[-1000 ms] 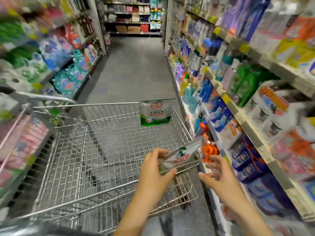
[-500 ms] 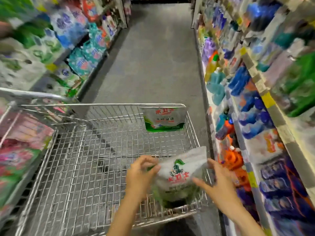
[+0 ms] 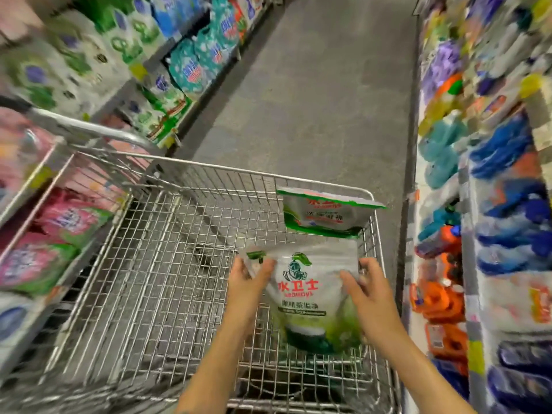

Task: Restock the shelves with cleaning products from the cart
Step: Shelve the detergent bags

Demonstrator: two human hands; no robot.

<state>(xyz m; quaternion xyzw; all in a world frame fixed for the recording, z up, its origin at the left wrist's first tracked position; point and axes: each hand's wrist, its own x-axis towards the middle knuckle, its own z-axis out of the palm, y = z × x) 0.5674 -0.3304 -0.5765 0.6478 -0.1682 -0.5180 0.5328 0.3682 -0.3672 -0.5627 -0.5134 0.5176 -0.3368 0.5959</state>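
Both your hands are clamped on one white-and-green pouch (image 3: 310, 294), held upright above the right rear part of the wire cart (image 3: 155, 264): your left hand (image 3: 249, 282) pinches its top left corner, and your right hand (image 3: 369, 289) grips its right edge, fingers spread over the front. A second pouch (image 3: 324, 215) of the same make stands against the cart's far wall at the right corner, apart from the held one. Shelves (image 3: 472, 264) of blurred cleaning bottles run just beside the cart on your right, with bagged goods (image 3: 191, 70) shelved on your left.
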